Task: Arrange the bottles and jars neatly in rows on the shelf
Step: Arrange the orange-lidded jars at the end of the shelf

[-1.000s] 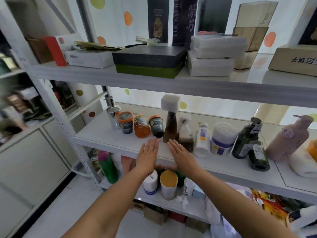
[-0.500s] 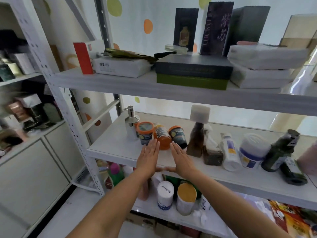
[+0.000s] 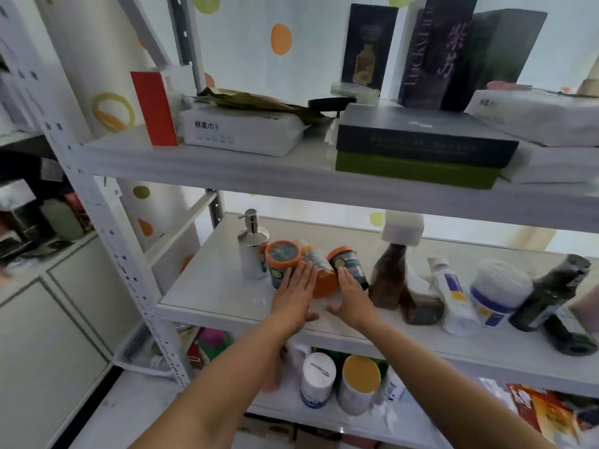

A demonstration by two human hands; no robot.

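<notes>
Orange plastic showed in the gap between the two hands: a bottle [image 3: 324,285] lay on its side on the middle shelf [image 3: 210,286], its long axis running from the front edge toward the back wall, the far end leaning a little to the left. The left hand [image 3: 296,298] stood just to its left and the right hand [image 3: 351,301] just to its right, palms turned inward, so the bottle lay straight ahead of both and about equally near to each. Each grip was spread flat, fingers [image 3: 306,273] straight and close together, pinching nothing. The left fingertips reached the front of a left jar [image 3: 282,257] with an orange lid; the right fingertips reached a right jar [image 3: 349,264] that leaned over. Blur hid whether skin actually touched either jar or the bottle. A pump bottle [image 3: 251,251] stood upright just behind and left of this cluster. Judging by the pose, the coming move was a squeeze or a push from both flanks, which would act across the bottle's long axis and might roll it rather than stand it up.
</notes>
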